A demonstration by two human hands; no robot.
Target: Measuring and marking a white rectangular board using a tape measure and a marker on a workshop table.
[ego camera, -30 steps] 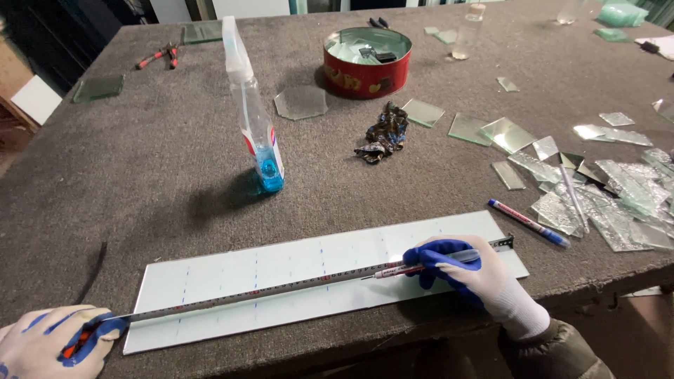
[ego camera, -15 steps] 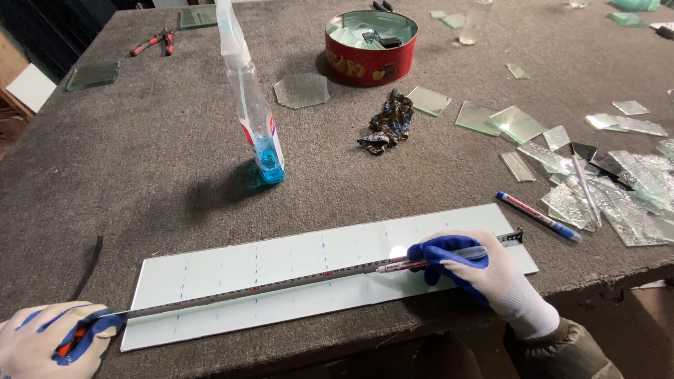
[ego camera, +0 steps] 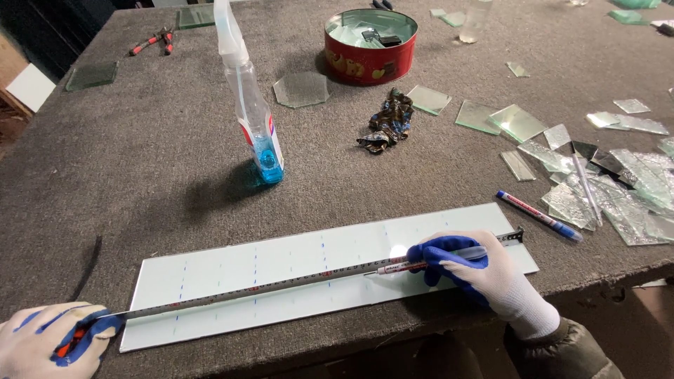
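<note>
On felt bench, right hand (ego camera: 484, 277) pinches marker (ego camera: 421, 264).

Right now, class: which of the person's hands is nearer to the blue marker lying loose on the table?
Right. The right hand lies just left of and below the blue marker; the left hand is at the table's far left corner.

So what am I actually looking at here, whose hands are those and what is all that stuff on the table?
There is no machine here: a person wears a camera on the head, so the one picture looks down at their own gloved hands. The left hand grips a tape measure stretched along a long white panel at the near edge of a grey felt-covered table. The right hand holds a marker against the tape. Further back stand a spray bottle with blue liquid and a red round tin, with a blue pen, pliers and many scraps of glass lying about.
</note>
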